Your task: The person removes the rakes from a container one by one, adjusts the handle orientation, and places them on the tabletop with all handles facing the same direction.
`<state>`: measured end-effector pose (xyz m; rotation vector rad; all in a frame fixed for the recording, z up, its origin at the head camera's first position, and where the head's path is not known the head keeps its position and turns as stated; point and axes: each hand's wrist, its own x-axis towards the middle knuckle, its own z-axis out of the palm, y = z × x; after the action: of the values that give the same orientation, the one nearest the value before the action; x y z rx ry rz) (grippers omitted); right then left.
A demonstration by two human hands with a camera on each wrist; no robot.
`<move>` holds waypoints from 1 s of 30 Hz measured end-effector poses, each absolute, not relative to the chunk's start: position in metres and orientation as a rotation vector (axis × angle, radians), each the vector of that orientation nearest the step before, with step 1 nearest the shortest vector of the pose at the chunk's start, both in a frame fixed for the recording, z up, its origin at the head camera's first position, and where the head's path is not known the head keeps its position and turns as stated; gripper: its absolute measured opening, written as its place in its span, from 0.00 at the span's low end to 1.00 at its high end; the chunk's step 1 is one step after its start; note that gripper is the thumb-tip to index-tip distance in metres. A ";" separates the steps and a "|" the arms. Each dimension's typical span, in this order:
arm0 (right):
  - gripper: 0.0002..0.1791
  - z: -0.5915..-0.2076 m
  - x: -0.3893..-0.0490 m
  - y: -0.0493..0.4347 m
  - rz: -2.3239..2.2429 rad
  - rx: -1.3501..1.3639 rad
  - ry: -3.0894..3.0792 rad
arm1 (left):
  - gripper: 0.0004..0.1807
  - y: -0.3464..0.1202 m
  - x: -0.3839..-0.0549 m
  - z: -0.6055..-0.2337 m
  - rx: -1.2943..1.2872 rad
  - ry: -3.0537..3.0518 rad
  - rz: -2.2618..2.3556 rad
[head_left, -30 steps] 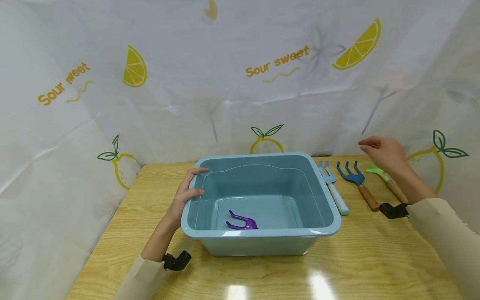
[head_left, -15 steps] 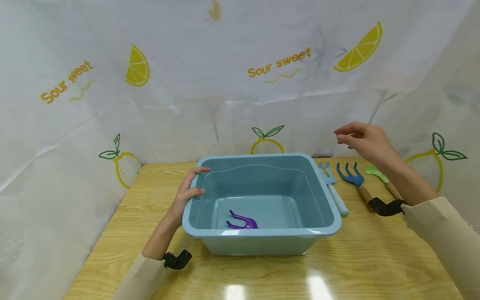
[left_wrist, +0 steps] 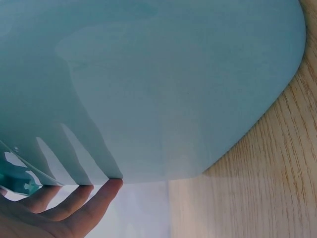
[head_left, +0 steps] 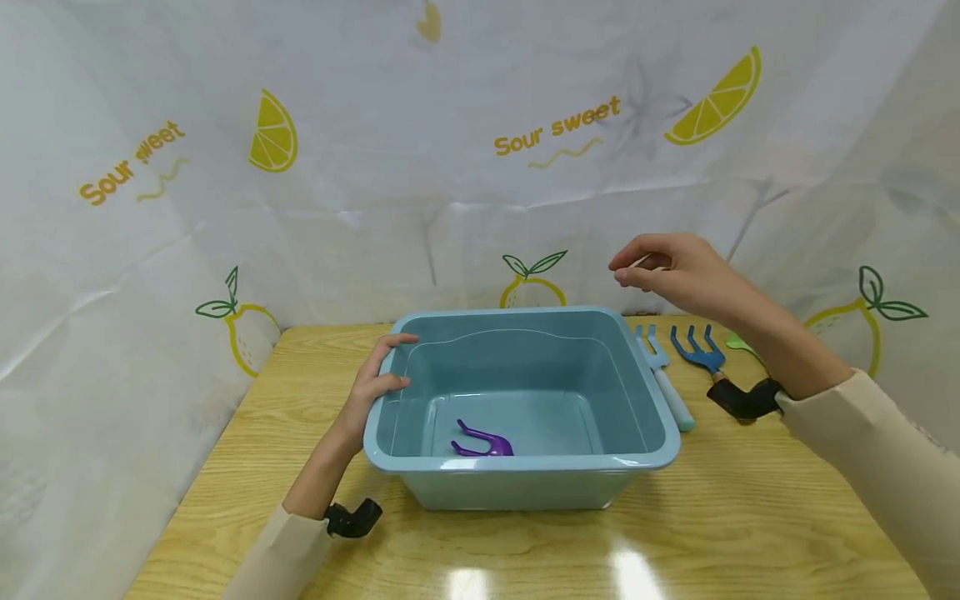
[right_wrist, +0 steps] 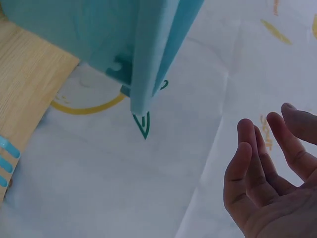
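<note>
A light blue plastic tub [head_left: 517, 464] stands on the wooden table. My left hand [head_left: 369, 385] grips its left rim, two digits reaching over into the tub; in the left wrist view, several fingertips [left_wrist: 115, 181] touch its outer wall. Inside lies a purple pronged tool [head_left: 497, 446], its rear part hidden behind the front wall. My right hand [head_left: 667, 265] hangs in the air above the back right corner of the tub, fingers loosely bent and holding nothing. In the right wrist view, a gap shows between thumb and fingers.
Right of the tub lie a light blue hand fork [head_left: 675, 400] and a dark blue hand rake [head_left: 702, 352]. Beyond them, a green-headed tool [head_left: 737, 342] is mostly hidden by my right forearm. A white lemon-print cloth [head_left: 375, 167] hangs behind the table [head_left: 247, 467].
My right hand has moved left, from over the tools to above the tub's back right corner. The left hand keeps its place on the rim.
</note>
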<state>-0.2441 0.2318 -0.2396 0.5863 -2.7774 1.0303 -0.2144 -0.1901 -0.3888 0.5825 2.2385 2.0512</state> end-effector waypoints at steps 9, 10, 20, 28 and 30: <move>0.10 -0.223 -0.245 0.189 0.854 0.759 -2.876 | 0.35 -0.190 -0.215 -0.389 0.575 2.246 2.043; 0.10 -0.221 -0.245 0.185 0.845 0.792 -2.878 | 0.35 -0.190 -0.214 -0.389 0.571 2.246 2.042; 0.09 -0.215 -0.253 0.138 0.815 1.122 -2.965 | 0.35 -0.189 -0.214 -0.388 0.542 2.250 2.041; 0.12 -0.223 -0.259 0.105 0.761 1.314 -3.019 | 0.35 -0.189 -0.214 -0.388 0.530 2.267 2.031; 0.13 -0.225 -0.261 0.098 0.752 1.347 -3.029 | 0.35 -0.189 -0.214 -0.387 0.529 2.272 2.028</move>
<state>-0.2609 0.0982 -0.2250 1.3475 -3.0286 0.7519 -0.2138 -0.1895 -0.3875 0.5286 2.2721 2.0279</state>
